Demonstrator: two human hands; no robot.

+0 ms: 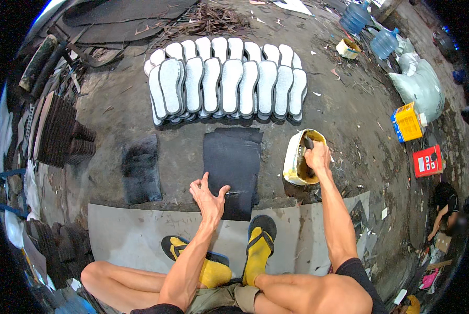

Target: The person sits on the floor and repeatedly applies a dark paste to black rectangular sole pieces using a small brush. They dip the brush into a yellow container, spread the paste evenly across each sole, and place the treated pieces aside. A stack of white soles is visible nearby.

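Note:
A stack of black rectangular sheets [232, 157] lies on the floor in front of me, with a wet-looking streak near its lower part. My left hand [209, 199] rests at the stack's left edge, fingers and thumb spread. To the right, my right hand [318, 157] reaches over a white tub [292, 162] smeared with yellowish residue. Its fingers are closed round the dark handle of a brush [309, 142], whose lower end is hidden in the tub. Left of the stack lies another black sheet [141, 170], with a shiny surface.
Rows of pale shoe soles with dark edges [230, 86] stand beyond the sheets. Stacked dark soles [56, 131] are at the left. A grey board [135, 225] lies under my feet. A yellow-and-blue container [407, 123], a red box [428, 160] and water jugs [385, 43] are at right.

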